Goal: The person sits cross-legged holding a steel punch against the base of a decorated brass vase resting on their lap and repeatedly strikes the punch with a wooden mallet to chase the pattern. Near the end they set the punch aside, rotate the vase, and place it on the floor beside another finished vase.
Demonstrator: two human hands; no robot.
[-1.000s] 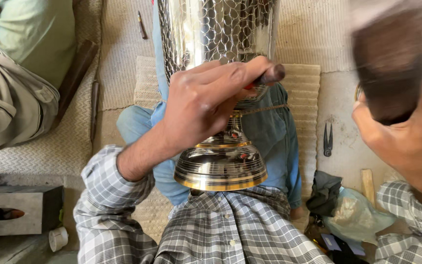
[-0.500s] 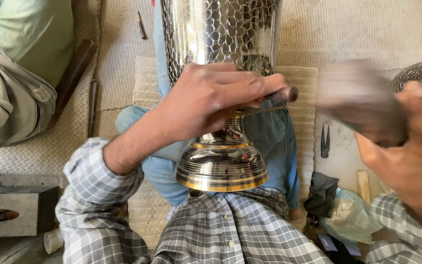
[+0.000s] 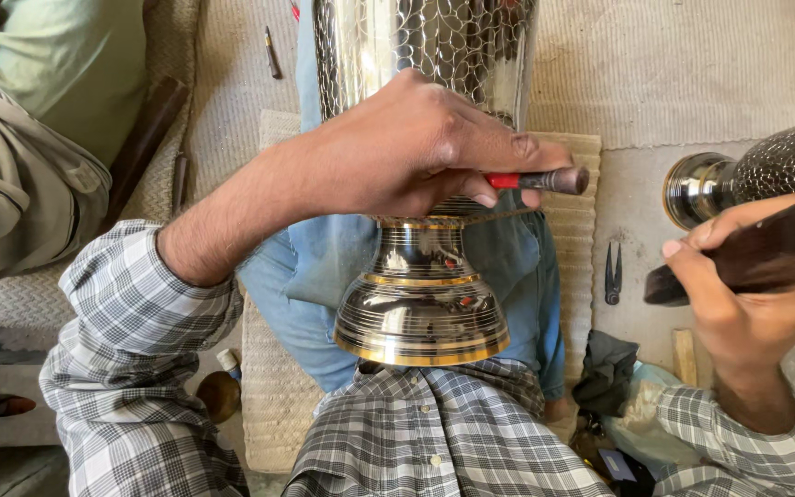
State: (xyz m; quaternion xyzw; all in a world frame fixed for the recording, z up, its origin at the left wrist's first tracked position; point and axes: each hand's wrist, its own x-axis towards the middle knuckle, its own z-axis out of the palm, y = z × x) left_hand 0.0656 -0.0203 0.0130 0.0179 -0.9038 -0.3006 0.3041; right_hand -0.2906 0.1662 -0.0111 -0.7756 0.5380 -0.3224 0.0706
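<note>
- The left hand (image 3: pixel 416 152) lies across the tall silver metal vase with a hammered, net-like pattern (image 3: pixel 425 55), its fingers clenched around a short chisel with a red band and a dark metal head (image 3: pixel 535 179).
- The chisel lies level, its head pointing to 3 o'clock, its hidden tip against the vase where the patterned body meets the neck.
- The vase rests on the person's lap, over blue jeans (image 3: pixel 315 267); its flared silver foot with gold rings (image 3: pixel 422 317) points to 6 o'clock, touching the grey checked shirt (image 3: pixel 434 433).
- The right hand (image 3: pixel 747 304), at 3 o'clock from the foot, is closed on a dark wooden mallet handle (image 3: pixel 756 253), held well apart from the chisel head; the mallet's head is out of view.
- Behind that hand, at 2 o'clock, a second silver patterned vessel (image 3: pixel 756 175) lies on its side on the floor.
- A small pair of dark metal pliers (image 3: pixel 612 273) lies on the floor between the vase foot and the right hand.
- A woven beige mat (image 3: pixel 572 248) lies under the legs.
- At 10 o'clock another person sits, showing a pale green garment (image 3: pixel 66 64) and khaki cloth.
- A thin dark punch (image 3: pixel 271 52) lies on the mat at 11 o'clock.
</note>
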